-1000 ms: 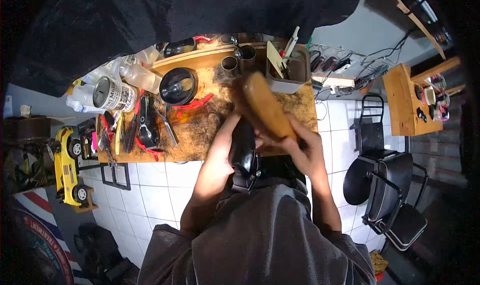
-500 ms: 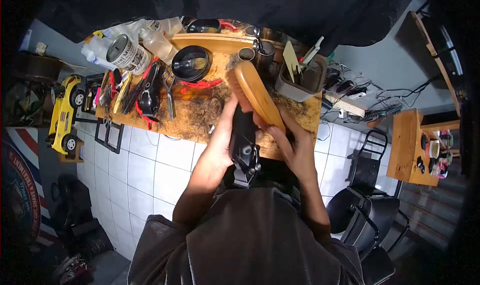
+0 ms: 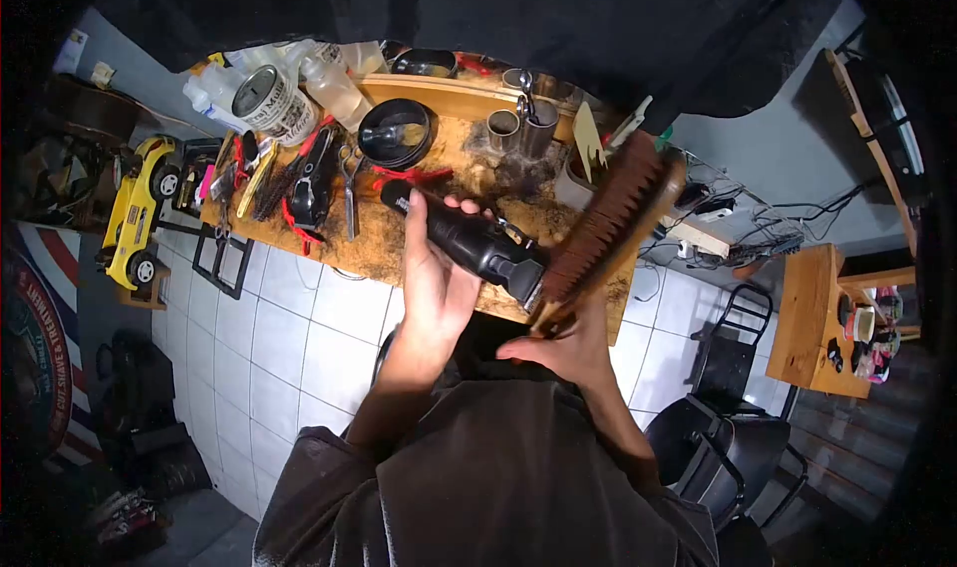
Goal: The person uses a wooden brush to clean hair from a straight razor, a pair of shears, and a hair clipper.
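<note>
My left hand (image 3: 444, 288) is wrapped round a black hair clipper (image 3: 464, 236), whose blade end points down to the right. In my right hand (image 3: 570, 346) is the handle of a wooden bristle brush (image 3: 610, 218), its brown bristles turned toward the clipper. The bristles' lower end comes right up to the clipper's blade. Both are held above the near edge of a wooden table (image 3: 374, 258) strewn with dark hair clippings. Behind the clipper lies a red item (image 3: 424, 173), partly covered by it.
Left on the table are another clipper (image 3: 314, 183), scissors (image 3: 349, 193), a black bowl (image 3: 396, 134), a large can (image 3: 274, 107) and a clear bottle (image 3: 334, 89). Metal cups (image 3: 503, 129) and a grey bin (image 3: 570, 190) stand behind. A black chair (image 3: 733, 447) is at right.
The clipper has swung from upright to lying slantwise, blade toward the right. The brush has moved right and turned over, from its wooden back showing to its bristles showing.
</note>
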`<state>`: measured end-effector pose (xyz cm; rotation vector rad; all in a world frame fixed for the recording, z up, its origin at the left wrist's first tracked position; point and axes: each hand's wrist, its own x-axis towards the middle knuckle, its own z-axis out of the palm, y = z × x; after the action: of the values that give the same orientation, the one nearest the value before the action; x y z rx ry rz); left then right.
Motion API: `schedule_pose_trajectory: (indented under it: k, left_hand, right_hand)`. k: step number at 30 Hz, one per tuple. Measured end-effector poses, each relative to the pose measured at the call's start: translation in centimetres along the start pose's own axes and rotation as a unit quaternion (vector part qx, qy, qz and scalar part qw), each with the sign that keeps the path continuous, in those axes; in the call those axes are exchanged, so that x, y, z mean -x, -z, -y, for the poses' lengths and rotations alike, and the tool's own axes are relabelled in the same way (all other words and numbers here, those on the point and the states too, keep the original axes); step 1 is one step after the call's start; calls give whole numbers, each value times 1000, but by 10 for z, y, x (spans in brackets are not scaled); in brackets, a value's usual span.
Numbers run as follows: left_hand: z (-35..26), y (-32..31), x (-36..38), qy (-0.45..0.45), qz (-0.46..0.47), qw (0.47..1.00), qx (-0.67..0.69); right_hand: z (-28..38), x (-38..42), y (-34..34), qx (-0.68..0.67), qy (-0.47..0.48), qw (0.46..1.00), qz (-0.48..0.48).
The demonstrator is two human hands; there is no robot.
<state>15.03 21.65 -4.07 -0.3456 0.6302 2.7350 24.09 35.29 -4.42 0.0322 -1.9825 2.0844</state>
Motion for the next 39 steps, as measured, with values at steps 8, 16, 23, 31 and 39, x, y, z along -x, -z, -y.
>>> schedule_pose_trajectory:
  k: [8,16,23,31,39]
  left_hand:
    - [9,4,31,62,96,992,45]
    - [-30,66,34,378,425,795,210]
    - [-43,22,27,393,371,819,-189]
    - [-36,12,24,262,230,920,-180]
    - [-38,11,19,298,131,943,-67]
  right_hand:
    - [1,-13,-1,-8,136,990,-45]
    - [39,-23,15,-234,25,970,-60]
    - [49,-32,9,-54,-176,982,36]
    - [25,3,37,192,-112,975,-17]
    - [12,21,29,373,0,919,129]
